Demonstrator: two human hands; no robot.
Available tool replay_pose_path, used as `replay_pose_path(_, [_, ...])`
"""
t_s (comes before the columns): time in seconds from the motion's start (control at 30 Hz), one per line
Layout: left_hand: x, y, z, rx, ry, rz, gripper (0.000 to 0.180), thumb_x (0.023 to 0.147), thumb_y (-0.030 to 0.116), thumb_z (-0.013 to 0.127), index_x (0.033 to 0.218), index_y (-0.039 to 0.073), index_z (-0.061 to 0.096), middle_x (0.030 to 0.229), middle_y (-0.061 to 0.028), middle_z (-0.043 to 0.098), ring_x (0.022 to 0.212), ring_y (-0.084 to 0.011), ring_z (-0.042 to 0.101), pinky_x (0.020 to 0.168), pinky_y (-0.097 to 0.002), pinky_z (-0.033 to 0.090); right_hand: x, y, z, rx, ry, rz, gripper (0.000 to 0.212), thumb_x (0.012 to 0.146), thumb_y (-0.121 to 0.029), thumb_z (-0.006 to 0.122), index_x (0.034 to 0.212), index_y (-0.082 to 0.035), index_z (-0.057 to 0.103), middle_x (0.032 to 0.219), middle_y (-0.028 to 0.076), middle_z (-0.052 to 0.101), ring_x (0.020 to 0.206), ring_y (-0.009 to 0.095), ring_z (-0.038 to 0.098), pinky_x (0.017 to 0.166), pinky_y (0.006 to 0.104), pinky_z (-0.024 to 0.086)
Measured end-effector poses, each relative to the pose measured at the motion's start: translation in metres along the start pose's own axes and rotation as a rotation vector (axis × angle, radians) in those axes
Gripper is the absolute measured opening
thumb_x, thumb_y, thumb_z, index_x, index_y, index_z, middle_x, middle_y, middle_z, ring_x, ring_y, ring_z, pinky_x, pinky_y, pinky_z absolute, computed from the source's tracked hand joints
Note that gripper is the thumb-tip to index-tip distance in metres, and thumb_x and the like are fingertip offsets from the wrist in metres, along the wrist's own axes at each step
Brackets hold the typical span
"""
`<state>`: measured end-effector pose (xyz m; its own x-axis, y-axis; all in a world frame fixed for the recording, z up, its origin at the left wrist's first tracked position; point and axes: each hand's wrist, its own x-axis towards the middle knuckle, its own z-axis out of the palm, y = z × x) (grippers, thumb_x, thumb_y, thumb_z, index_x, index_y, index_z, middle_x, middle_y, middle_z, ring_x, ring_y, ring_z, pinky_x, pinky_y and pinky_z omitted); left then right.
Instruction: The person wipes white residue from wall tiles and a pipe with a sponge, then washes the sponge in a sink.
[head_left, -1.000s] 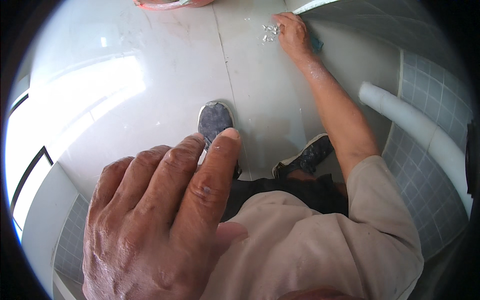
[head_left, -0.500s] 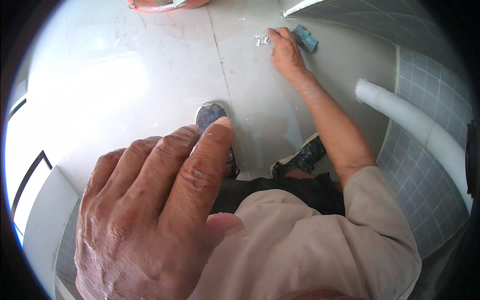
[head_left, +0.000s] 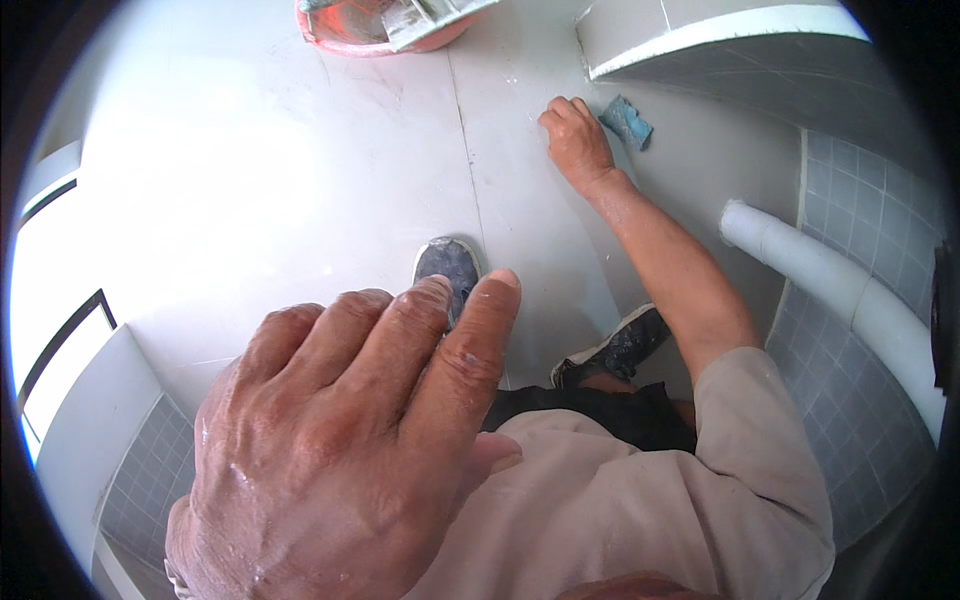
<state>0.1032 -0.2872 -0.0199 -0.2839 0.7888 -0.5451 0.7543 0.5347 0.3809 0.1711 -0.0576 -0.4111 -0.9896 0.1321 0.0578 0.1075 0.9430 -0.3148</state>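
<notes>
My left hand looms large in the near left, back turned up. Its fingers are stretched out and lie close together, the thumb tucked lower at the side; no object shows in it. At the far right my right hand is down at the floor with fingers curled in. Whatever those fingers hold, if anything, is hidden. Just right of that hand lies a crumpled, ragged teal piece, apart from the fingers.
An orange-red basin stands at the far edge with a flat grey tool across its rim. A white pipe and grey tiled wall are on the right. My shoes rest on the pale tiled floor.
The view has shifted, bringing more of the basin into sight. My right hand has closed in over the spot where a small whitish clump lay; that clump is no longer visible.
</notes>
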Motion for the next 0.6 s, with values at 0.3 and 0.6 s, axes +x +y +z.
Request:
replay_pose_path(0.3, [-0.013, -0.03, 0.034, -0.023, 0.275, 0.132, 0.06, 0.077, 0.014, 0.076, 0.133, 0.005, 0.057, 0.109, -0.0118, 0.068, 0.093, -0.0277, 0.065, 0.084, -0.0399, 0.051, 0.063, -0.031, -0.086, 1.129, 0.34, 0.743, 0.011, 0.082, -0.005, 0.07, 0.091, -0.001, 0.074, 0.08, 0.006, 0.071, 0.072, 0.012, 0.064, 0.067, 0.0268, 0.048])
replay_pose_path(0.6, [-0.001, -0.004, 0.002, -0.057, 0.016, -0.038, 0.07, 0.085, 0.052, 0.062, 0.137, 0.006, 0.051, 0.117, -0.0171, 0.067, 0.109, -0.0323, 0.066, 0.093, -0.0474, 0.052, 0.202, -0.038, -0.141, 0.448, 0.486, -0.003, 0.018, 0.079, -0.004, 0.063, 0.092, 0.003, 0.075, 0.085, 0.022, 0.072, 0.076, 0.031, 0.071, 0.071, 0.0366, 0.054])
